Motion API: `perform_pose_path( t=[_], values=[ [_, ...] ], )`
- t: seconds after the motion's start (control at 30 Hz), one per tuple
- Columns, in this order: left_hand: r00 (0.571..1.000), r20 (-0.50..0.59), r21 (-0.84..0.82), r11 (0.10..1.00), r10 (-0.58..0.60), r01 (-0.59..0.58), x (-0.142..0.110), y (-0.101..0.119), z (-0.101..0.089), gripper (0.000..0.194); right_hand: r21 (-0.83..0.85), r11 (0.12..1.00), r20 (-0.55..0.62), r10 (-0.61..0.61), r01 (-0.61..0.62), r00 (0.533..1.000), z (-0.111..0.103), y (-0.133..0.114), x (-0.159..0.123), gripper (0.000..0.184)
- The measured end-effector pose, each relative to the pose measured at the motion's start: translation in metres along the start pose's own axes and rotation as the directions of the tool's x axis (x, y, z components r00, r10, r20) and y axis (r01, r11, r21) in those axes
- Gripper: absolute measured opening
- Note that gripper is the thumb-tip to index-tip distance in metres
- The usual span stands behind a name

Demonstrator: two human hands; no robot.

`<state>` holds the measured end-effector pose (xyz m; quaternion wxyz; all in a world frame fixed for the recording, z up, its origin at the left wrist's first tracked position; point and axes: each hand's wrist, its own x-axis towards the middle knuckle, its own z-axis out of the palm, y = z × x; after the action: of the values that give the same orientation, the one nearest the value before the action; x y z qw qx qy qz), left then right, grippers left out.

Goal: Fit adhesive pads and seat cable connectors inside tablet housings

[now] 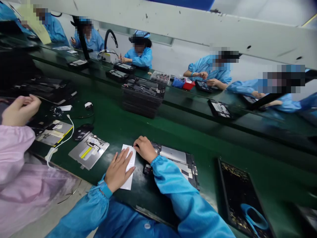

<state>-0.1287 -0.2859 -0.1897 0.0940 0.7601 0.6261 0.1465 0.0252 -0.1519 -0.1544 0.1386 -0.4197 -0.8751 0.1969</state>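
Observation:
My left hand [119,170] lies flat with fingers spread on a narrow white sheet [128,183], pressing it to the green table. At the sheet's upper right corner, my right hand [145,148] has its fingertips pinched together. A tiny dark bit shows at those fingertips, too small to name. Under and beyond my right forearm lies an opened tablet [178,154] with silver battery panels, partly hidden by the sleeve. A small black object [148,169] sits beside my right wrist. To the left of the sheet rests a silver display panel [90,150] with a yellow strip.
A black tray [224,195] with small gold-coloured bits and a blue strap [255,216] lies right. Tablets are stacked [142,102] ahead. Left are a black mouse [83,131], a white cable [71,132] and a pink-sleeved person's hand [21,110]. Co-workers in blue sit across the bench.

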Motion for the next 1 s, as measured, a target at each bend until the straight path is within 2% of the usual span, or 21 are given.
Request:
perform_pose_path(
  t=[0.1, 0.2, 0.27, 0.33, 0.43, 0.5, 0.57, 0.67, 0.77, 0.87, 1.0],
  values=[
    [1.0, -0.012, 0.005, 1.0, 0.006, -0.006, 0.001, 0.0, -0.001, 0.063, 0.012, 1.0, 0.056, 0.011, -0.011, 0.998, 0.009, 0.003, 0.006, 0.015],
    [1.0, -0.02, 0.001, 1.0, 0.01, -0.009, 0.001, 0.0, 0.001, 0.063, 0.066, 0.998, 0.071, 0.008, -0.013, 0.997, 0.009, 0.001, 0.013, 0.015],
    [1.0, -0.023, 0.008, 1.0, 0.014, -0.014, 0.002, -0.001, 0.002, 0.063, 0.129, 0.992, 0.045, 0.005, -0.011, 0.999, -0.002, 0.001, 0.02, 0.015],
    [0.999, -0.032, 0.014, 1.0, 0.023, -0.023, 0.004, -0.003, 0.003, 0.063, 0.199, 0.98, -0.022, 0.017, -0.012, 1.0, -0.023, 0.005, 0.017, 0.017],
    [0.996, -0.076, 0.037, 0.998, 0.056, -0.053, 0.006, -0.005, 0.002, 0.063, 0.298, 0.954, -0.168, 0.065, -0.012, 0.984, -0.067, 0.015, -0.019, 0.02],
    [0.983, -0.159, 0.065, 0.995, 0.087, -0.078, 0.004, -0.001, -0.004, 0.062, 0.396, 0.918, -0.285, 0.099, 0.022, 0.953, -0.089, 0.021, -0.064, 0.018],
    [0.956, -0.273, 0.077, 0.993, 0.109, -0.091, -0.001, 0.01, -0.012, 0.059, 0.456, 0.889, -0.349, 0.146, 0.031, 0.926, -0.098, 0.023, -0.117, 0.015],
    [0.913, -0.389, 0.032, 0.992, 0.122, -0.119, -0.015, 0.039, -0.023, 0.045, 0.405, 0.91, -0.328, 0.231, -0.085, 0.916, -0.085, 0.023, -0.186, 0.011],
    [0.915, -0.342, -0.053, 0.968, 0.213, -0.245, -0.022, 0.075, -0.023, 0.03, 0.264, 0.945, -0.322, 0.275, -0.193, 0.906, -0.057, 0.024, -0.227, 0.009],
    [0.911, -0.264, -0.132, 0.924, 0.317, -0.359, -0.013, 0.102, -0.007, 0.022, 0.129, 0.969, -0.34, 0.245, -0.212, 0.908, -0.038, 0.025, -0.237, 0.012],
    [0.915, -0.258, -0.196, 0.911, 0.31, -0.364, 0.012, 0.114, 0.018, 0.017, 0.032, 0.987, -0.367, 0.156, -0.156, 0.917, -0.029, 0.025, -0.22, 0.016]
  ],
)
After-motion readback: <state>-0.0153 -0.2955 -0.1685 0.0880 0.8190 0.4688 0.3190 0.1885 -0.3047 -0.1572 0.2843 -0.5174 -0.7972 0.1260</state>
